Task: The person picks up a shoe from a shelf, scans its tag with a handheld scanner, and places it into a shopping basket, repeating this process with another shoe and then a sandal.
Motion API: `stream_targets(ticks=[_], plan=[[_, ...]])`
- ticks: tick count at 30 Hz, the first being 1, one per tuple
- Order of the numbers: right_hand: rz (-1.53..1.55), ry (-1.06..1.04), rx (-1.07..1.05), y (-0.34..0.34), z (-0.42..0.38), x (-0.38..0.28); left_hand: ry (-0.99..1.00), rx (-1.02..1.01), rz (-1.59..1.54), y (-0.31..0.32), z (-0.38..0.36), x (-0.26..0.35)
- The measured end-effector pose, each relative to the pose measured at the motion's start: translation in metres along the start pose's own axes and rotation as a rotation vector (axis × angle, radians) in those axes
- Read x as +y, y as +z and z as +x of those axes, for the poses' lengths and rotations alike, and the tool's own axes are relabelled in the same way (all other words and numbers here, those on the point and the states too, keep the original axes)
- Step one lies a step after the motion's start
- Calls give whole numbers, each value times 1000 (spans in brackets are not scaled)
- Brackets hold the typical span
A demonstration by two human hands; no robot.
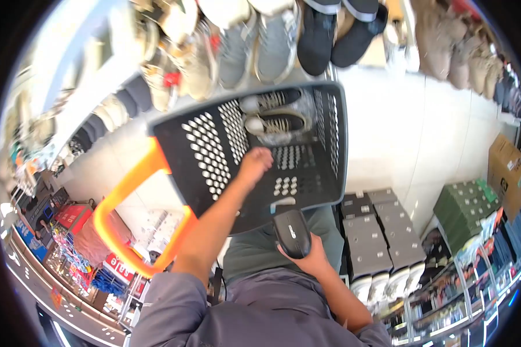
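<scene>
My left hand (255, 164) reaches over the open dark basket (207, 168), its fingers curled together and nothing visible in them. Just beyond those fingers, a pair of dark sneakers (275, 124) with pale toes and laces lies in the basket, with clear plastic wrap around it. Close to my body, my right hand (312, 257) is closed around a black handheld barcode scanner (293, 233). The scanner's head points toward the basket's near rim, and part of its grip is hidden by my palm.
An orange handle (105, 217) sticks out from the basket's left side. Shelves of shoes (237, 49) run along the far side. Stacked grey shoe boxes (382, 234) stand at my right, with a green box stack (466, 211) and a cardboard carton (505, 173) farther right.
</scene>
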State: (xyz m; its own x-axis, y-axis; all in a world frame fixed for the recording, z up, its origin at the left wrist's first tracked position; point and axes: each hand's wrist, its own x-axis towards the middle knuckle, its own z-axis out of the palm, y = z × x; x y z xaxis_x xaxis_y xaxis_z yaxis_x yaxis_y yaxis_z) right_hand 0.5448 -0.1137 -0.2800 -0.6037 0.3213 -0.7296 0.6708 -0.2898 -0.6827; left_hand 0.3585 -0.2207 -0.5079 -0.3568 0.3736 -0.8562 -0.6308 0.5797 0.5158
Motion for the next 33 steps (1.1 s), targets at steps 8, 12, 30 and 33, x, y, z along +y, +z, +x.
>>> stream_targets(ticks=[8, 12, 30, 33], plan=[[8, -135, 49, -17, -57, -84, 398, -179, -141, 15, -211, 282], [-47, -92, 99, -18, -72, -101, 730, -158, -187, -5, -237, 402], [-36, -162, 217, -3, -79, -119, 449, -46, -540, -31, -148, 604], [-40, -202, 230, -3, -75, -124, 506, -196, -711, -34, -174, 603]])
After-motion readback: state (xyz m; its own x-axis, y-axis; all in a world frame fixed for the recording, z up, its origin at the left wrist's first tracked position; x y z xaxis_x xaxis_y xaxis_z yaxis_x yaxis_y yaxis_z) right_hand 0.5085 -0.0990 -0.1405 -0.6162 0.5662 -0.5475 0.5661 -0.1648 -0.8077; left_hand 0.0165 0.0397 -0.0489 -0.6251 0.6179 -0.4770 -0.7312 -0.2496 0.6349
